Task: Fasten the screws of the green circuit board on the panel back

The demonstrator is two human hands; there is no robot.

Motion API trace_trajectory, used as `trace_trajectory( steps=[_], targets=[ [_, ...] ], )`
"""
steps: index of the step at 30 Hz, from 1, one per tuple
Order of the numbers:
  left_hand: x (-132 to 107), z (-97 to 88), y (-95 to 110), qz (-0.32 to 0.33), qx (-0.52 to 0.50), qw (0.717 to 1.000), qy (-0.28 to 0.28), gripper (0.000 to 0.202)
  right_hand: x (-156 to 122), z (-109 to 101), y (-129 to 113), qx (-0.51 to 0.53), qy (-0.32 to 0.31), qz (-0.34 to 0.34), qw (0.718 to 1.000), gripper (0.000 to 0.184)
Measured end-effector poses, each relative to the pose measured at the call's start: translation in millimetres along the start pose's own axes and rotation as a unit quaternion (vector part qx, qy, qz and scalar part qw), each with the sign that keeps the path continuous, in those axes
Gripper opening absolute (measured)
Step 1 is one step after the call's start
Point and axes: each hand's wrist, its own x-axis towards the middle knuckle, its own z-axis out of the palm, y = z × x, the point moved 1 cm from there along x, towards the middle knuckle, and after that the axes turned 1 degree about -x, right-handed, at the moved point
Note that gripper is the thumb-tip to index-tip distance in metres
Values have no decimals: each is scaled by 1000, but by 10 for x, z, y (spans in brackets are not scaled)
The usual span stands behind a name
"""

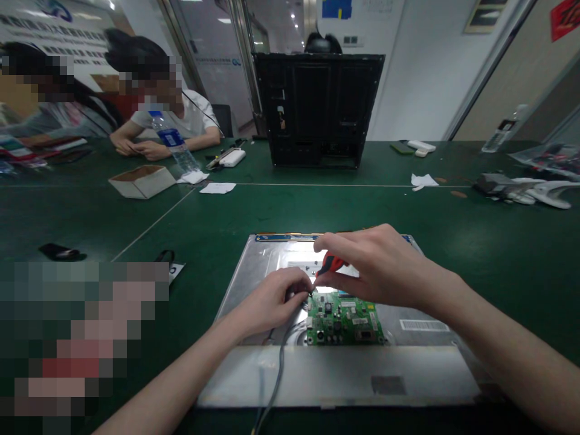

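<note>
A green circuit board [347, 320] lies on the metal back of a flat display panel [435, 374]. My right hand [385, 266] is closed round a screwdriver [331, 263] with a red and black handle, tilted with its tip down at the board's upper left corner. Close against that tip, my left hand [281, 299] has its thumb and forefinger pinched. Whatever sits between those fingers is too small or hidden to make out. A grey cable [280, 368] runs from beside the board, below my left hand, toward the front edge.
A black screen housing [319, 112] stands upright at the back. An open cardboard box [144, 182] and a water bottle [174, 142] are at the left. White-handled tools [525, 190] lie at the right. Two people sit across the green table [217, 214].
</note>
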Motion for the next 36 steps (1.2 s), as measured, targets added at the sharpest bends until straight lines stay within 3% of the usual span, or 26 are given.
trace_trajectory(
  steps=[6,13,21,29,36],
  targets=[
    [3,2,1,0,-7,1000,0,11,-18,-48,-43,79,-18,-25,996,21],
    [4,3,-4,-4,7,1000,-6,10,-3,1,-26,15,-8,-5,1000,11],
    [6,-4,10,-2,-3,1000,-8,13,-14,-43,-52,65,-26,-12,997,16],
    [16,-4,-4,-7,1,1000,-9,12,-7,-4,1,-8,-18,13,1000,15],
    [4,-3,9,-4,-9,1000,-1,11,-21,-78,-52,55,-41,-13,998,18]
  ],
)
